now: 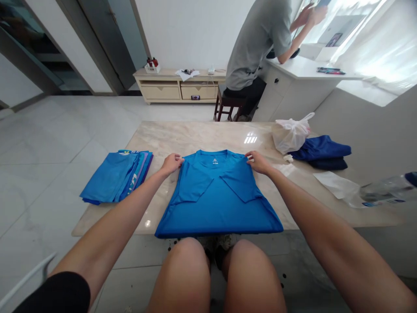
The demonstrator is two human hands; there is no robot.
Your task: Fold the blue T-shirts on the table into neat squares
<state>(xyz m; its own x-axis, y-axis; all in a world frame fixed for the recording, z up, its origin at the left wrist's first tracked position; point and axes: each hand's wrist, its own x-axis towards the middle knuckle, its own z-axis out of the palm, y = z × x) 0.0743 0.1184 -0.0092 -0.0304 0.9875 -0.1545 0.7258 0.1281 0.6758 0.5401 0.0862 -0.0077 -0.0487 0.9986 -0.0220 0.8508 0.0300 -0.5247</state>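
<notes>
A blue T-shirt (215,208) lies spread on the marble-topped table, collar away from me, both sleeves folded inward over its body. Its lower edge reaches the near edge of the table. My left hand (172,164) pinches the shirt at its left shoulder corner. At the opposite shoulder, my right hand (258,162) grips the fabric between thumb and fingers. To the left of the shirt sits a stack of folded clothes (114,176) in blue and purple, under my left forearm's side.
On the table's (195,132) right are a tied white plastic bag (291,134), dark blue folded clothing (322,150), white paper (337,183) and a clear plastic bottle (384,190) lying down. Beyond, a person (257,43) sits on a stool (230,101) at a white counter. A low cabinet (161,91) stands by the wall.
</notes>
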